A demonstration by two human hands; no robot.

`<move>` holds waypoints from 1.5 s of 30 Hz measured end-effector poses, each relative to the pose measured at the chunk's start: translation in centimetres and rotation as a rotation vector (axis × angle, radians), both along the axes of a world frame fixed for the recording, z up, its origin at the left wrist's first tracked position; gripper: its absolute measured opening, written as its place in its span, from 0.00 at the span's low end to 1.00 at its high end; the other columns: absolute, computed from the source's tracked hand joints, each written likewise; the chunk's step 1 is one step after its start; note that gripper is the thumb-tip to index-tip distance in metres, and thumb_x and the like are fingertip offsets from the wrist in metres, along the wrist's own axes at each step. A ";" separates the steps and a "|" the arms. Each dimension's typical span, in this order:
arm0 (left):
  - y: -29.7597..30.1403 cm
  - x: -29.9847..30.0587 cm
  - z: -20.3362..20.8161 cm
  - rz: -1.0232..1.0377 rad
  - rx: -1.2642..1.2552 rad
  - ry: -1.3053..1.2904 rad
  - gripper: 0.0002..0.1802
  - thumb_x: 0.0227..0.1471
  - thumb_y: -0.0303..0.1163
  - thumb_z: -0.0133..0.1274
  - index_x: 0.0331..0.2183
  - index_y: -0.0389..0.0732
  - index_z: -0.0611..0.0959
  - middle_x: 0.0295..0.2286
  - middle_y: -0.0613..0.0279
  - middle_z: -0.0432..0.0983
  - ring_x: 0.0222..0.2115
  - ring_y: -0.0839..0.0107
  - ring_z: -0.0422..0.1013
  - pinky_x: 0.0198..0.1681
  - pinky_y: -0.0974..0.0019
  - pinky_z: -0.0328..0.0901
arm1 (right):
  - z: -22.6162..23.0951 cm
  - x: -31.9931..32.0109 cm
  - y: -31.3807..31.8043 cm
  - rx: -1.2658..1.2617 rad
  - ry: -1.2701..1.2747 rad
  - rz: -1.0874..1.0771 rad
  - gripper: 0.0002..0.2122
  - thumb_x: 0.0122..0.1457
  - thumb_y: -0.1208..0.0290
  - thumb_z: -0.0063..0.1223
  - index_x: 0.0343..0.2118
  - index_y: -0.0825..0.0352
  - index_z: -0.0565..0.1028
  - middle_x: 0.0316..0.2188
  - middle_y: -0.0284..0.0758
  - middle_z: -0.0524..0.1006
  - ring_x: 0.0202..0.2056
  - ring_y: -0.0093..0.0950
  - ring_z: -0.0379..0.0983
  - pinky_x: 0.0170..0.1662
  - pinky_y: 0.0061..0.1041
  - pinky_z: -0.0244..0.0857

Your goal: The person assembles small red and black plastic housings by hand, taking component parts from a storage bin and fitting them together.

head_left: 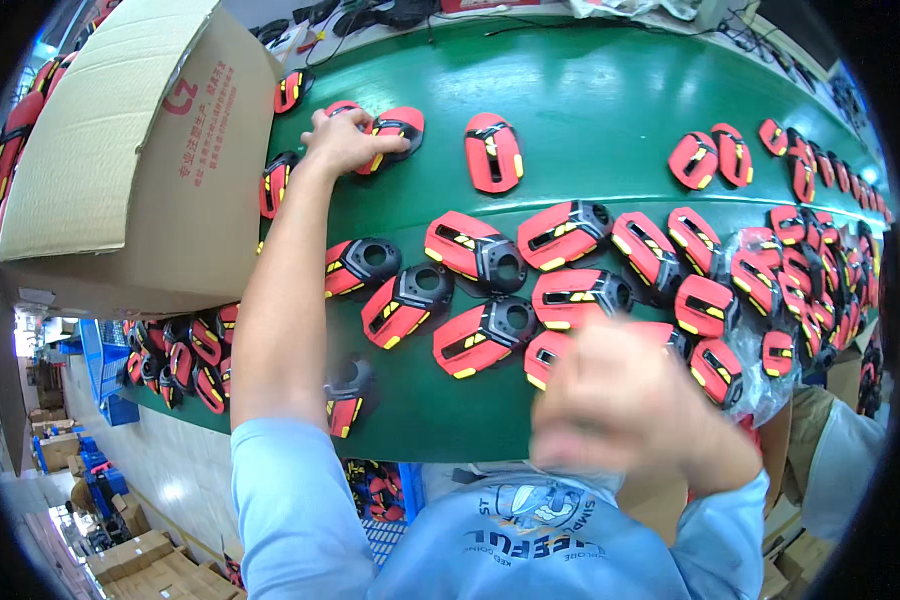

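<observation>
Left hand (342,143) at 11 o'clock's spread over a red shell (403,117), probably 'cause it's broad; can't tell if clamped. Right hand (615,395), 4 o'clock: blurry, can't tell.

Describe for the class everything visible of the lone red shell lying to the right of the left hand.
The shell is elongated with rounded ends, mostly red, with black trim towards its far end, a dark slot along its middle and small yellow accents. It looks like glossy hard plastic. It lies on the green table, its length pointing away from the person. No hand or other shell touches it.
</observation>
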State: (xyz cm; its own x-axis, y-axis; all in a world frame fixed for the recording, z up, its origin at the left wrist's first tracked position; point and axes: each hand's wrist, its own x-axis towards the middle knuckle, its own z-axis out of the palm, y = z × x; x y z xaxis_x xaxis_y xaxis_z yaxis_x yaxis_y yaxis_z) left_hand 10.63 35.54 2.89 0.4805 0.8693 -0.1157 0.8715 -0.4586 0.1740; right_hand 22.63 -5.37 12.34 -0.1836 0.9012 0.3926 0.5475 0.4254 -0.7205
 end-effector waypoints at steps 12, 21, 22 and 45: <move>-1.8 -4.2 4.8 -0.123 0.009 -0.451 0.39 0.39 0.51 0.76 0.43 0.27 0.85 0.49 0.50 0.72 0.41 0.64 0.74 0.45 0.63 0.69 | -8.8 2.9 22.1 -0.351 -0.645 -0.509 0.28 0.58 0.47 0.64 0.59 0.54 0.76 0.56 0.49 0.71 0.54 0.52 0.73 0.54 0.48 0.74; -29.1 -25.5 12.1 -0.295 0.121 -0.532 0.33 0.29 0.41 0.74 0.41 0.39 0.86 0.66 0.28 0.55 0.65 0.43 0.63 0.64 0.50 0.60 | -1.8 8.2 15.9 0.022 -0.427 -0.506 0.20 0.52 0.65 0.62 0.49 0.61 0.77 0.45 0.42 0.78 0.46 0.41 0.77 0.52 0.39 0.72; -31.2 -30.6 11.7 -0.233 0.089 -0.516 0.33 0.29 0.42 0.73 0.41 0.39 0.86 0.66 0.27 0.55 0.66 0.42 0.62 0.66 0.48 0.59 | -1.2 8.2 15.2 0.079 -0.376 -0.416 0.21 0.52 0.65 0.61 0.50 0.60 0.77 0.46 0.41 0.77 0.45 0.40 0.77 0.51 0.39 0.72; -49.3 -60.8 -22.5 1.001 -0.020 -0.353 0.34 0.59 0.45 0.65 0.53 0.25 0.79 0.47 0.41 0.81 0.47 0.56 0.76 0.56 0.57 0.68 | -15.0 -28.4 -1.8 -0.212 0.040 0.803 0.20 0.60 0.56 0.62 0.50 0.63 0.78 0.53 0.44 0.76 0.51 0.43 0.74 0.52 0.43 0.70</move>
